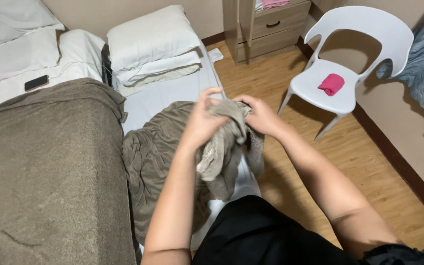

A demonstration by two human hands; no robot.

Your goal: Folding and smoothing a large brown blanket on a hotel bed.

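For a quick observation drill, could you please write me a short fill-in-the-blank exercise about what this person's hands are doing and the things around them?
1. Both the left hand and the right hand grip a bunched grey-brown ____.
2. A folded pink cloth lies on the seat of the white ____.
3. A dark phone lies on the ____ sheet.
4. The pillows are stacked at the head of the ____.

Missing words: blanket; chair; white; bed

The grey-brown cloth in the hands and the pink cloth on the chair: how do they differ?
The grey-brown cloth hangs loose and bunched, gripped by the left hand and right hand; the pink cloth lies folded, untouched, on the white chair. The grey-brown one looks larger. Both are soft fabric.
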